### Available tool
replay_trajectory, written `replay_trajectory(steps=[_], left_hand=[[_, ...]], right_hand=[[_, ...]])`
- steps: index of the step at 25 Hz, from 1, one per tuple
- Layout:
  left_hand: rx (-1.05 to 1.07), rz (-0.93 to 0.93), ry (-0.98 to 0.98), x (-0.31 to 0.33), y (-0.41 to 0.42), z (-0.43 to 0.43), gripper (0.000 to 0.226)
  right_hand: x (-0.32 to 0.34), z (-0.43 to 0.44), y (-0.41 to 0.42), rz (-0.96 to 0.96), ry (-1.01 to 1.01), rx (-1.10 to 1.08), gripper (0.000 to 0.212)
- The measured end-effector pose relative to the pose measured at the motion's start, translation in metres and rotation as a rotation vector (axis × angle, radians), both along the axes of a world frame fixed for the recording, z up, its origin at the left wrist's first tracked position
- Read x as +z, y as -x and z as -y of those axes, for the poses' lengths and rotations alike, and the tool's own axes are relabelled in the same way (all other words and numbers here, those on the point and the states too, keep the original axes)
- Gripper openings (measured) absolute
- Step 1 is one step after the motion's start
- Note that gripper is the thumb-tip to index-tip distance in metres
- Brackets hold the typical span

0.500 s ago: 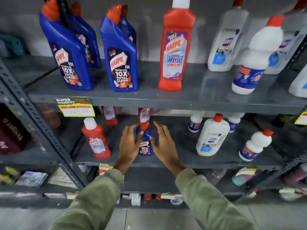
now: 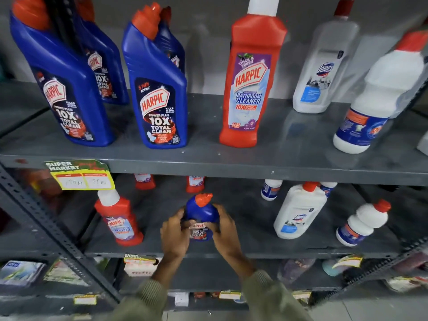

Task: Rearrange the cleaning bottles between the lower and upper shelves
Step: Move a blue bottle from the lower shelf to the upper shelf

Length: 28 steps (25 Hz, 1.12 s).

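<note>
A small blue Harpic bottle with an orange cap stands on the lower shelf, near its front edge. My left hand wraps its left side and my right hand wraps its right side; both grip it around the label. On the upper shelf stand large blue Harpic bottles, a tall red bathroom cleaner bottle and white bottles.
On the lower shelf, a small red bottle stands left of my hands and white bottles stand to the right. Two more red bottles sit at the back. A slotted metal upright slants across the left. A price tag hangs on the upper shelf edge.
Both hands have closed in from open beside the small blue bottle and now grip it. The camera has moved nearer the shelves.
</note>
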State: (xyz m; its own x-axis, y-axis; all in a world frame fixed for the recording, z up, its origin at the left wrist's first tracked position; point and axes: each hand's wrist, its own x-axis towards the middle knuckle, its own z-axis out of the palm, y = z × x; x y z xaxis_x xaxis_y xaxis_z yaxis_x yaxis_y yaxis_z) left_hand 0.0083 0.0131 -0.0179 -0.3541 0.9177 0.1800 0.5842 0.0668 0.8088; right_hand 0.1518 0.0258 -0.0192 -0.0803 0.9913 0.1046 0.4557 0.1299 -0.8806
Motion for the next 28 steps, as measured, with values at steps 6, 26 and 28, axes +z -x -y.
replay_trajectory(steps=[6,26,28], left_hand=[[-0.204,-0.039,-0.272,0.119,-0.022,0.076,0.035],[-0.348,0.026,-0.543,0.309,-0.140,-0.034,0.016],[-0.337,0.023,-0.522,0.300,-0.142,-0.038,0.017]], right_hand=[[0.122,0.075,-0.065,0.038,-0.218,0.066,0.055],[0.302,-0.022,-0.153,0.000,-0.448,-0.105,0.039],[0.295,-0.028,-0.153,0.019,-0.417,-0.099,0.041]])
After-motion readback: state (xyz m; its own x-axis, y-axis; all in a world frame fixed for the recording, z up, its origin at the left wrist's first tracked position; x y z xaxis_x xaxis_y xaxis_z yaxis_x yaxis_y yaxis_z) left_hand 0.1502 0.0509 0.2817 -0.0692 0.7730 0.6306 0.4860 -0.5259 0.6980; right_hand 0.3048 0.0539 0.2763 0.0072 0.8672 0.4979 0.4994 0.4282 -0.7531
